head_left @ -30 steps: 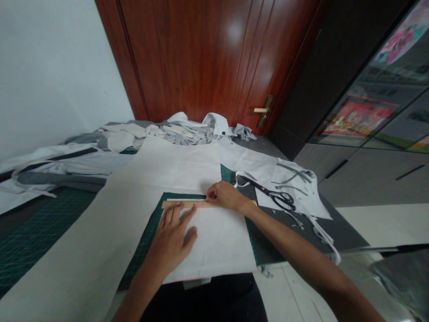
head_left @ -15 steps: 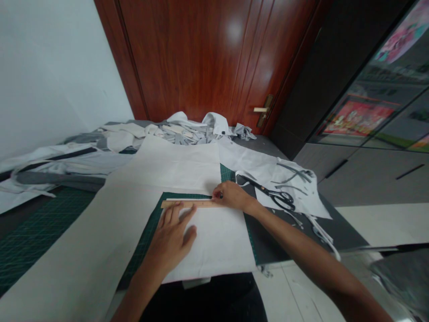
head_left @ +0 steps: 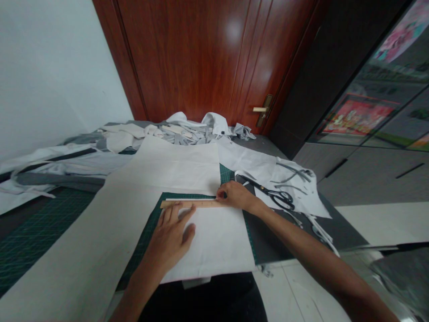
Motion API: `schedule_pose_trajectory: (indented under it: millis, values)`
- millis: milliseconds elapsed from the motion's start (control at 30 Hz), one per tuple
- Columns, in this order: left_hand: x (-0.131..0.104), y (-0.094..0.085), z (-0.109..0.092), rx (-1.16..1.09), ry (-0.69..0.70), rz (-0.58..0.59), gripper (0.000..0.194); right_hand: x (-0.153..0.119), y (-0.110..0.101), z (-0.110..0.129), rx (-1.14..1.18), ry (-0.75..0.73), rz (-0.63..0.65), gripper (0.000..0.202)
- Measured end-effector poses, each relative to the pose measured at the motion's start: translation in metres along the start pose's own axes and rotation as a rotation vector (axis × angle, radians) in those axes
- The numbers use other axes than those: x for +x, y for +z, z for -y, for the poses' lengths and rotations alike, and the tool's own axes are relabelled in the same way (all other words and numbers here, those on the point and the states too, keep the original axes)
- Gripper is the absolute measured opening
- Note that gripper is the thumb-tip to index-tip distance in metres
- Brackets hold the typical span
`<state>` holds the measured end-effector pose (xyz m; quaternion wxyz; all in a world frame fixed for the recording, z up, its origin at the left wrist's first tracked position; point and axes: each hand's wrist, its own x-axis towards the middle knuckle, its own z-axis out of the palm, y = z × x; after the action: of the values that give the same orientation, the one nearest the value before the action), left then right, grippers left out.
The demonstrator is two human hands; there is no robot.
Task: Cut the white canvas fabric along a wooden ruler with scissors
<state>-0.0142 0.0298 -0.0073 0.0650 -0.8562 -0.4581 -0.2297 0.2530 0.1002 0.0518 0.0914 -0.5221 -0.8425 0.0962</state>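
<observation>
A wooden ruler lies across the top edge of a white cloth piece. My left hand is spread, its fingertips resting on the ruler's left part. At the ruler's right part, the fingers of my right hand are pinched together close to the cloth's edge; what they hold is too small to make out. A larger white cloth spreads behind and to the left. Green cutting mat shows between the two cloths.
Black scissors lie to the right beside white cloth and grey strips. Cloth scraps are heaped at the back, below a wooden door. More folded fabric lies at the left.
My right hand has slid slightly to the right along the ruler. My left hand stays spread on the ruler.
</observation>
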Motion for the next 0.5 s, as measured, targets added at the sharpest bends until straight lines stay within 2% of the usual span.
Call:
schedule_pose_trajectory:
  millis: [500]
  values:
    - [0.000,0.002,0.002,-0.012,-0.002,0.005,0.046,-0.012,-0.008,-0.009,-0.014,0.035,0.035,0.013]
